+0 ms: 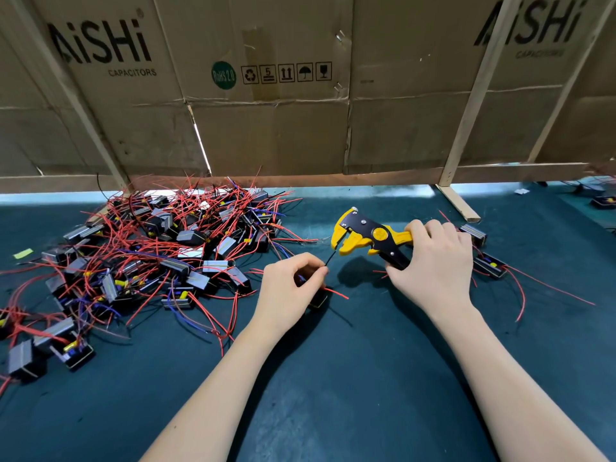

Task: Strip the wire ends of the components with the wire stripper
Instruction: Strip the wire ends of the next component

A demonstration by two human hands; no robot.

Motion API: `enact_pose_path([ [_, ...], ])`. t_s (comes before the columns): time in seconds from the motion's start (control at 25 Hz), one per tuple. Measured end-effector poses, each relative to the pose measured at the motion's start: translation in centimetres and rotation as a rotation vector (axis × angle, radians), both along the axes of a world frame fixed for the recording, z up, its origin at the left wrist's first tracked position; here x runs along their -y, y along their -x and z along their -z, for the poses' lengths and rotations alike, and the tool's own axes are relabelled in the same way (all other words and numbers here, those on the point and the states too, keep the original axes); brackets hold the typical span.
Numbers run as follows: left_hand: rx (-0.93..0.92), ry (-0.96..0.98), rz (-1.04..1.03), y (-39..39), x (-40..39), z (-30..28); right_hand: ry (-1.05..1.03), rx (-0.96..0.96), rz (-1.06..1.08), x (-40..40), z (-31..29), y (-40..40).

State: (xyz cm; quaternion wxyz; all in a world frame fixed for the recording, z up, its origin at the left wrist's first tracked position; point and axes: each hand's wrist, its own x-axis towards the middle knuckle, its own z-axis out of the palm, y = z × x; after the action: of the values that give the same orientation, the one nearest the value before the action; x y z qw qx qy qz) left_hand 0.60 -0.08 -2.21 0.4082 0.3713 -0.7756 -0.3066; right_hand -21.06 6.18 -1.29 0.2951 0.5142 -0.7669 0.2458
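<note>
My left hand (293,281) pinches a black wire (330,259) into the wire stripper (370,238) gripped by my right hand (433,261); I judge most of the pile (150,255) remains, few components (490,265) done

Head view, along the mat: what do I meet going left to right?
Green tape scrap → pile of wired components → left hand pinching a black wire → yellow wire stripper → right hand → components at the right.
</note>
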Motion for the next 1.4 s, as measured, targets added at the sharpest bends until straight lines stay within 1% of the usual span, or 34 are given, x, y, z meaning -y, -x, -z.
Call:
enact_pose_path([
  [0.52,0.015,0.010,0.022,0.0,0.1,0.2,-0.058,-0.005,-0.080,-0.3,-0.7,-0.1],
  [0.68,0.034,-0.005,0.034,-0.1,0.2,0.1,-0.123,0.024,-0.080,-0.3,-0.8,-0.3],
  [0.76,0.046,-0.034,0.076,-0.4,0.4,-0.1,-0.113,0.057,-0.058,-0.3,-0.9,-0.5],
  [0.84,0.059,-0.092,0.169,-1.0,0.6,-0.5,-0.118,0.092,-0.011,-0.2,-0.8,-0.5],
  [0.96,0.101,-0.183,0.300,-1.6,0.6,-0.8,-0.147,0.057,0.010,-0.1,-0.2,-0.1],
  [1.08,0.141,-0.120,0.289,-1.4,0.7,-0.5,-0.088,0.069,0.036,0.0,0.4,0.7],
  [1.16,0.123,-0.144,0.281,-1.4,0.8,-0.4,-0.062,0.123,0.058,0.1,0.4,1.0],
  [1.28,0.063,-0.255,0.337,-1.5,1.1,-0.5,-0.073,0.157,0.063,0.1,0.5,1.2],
  [1.4,-0.027,-0.290,0.295,-1.5,1.1,-0.4,-0.103,0.183,0.058,0.2,0.6,1.2],
])
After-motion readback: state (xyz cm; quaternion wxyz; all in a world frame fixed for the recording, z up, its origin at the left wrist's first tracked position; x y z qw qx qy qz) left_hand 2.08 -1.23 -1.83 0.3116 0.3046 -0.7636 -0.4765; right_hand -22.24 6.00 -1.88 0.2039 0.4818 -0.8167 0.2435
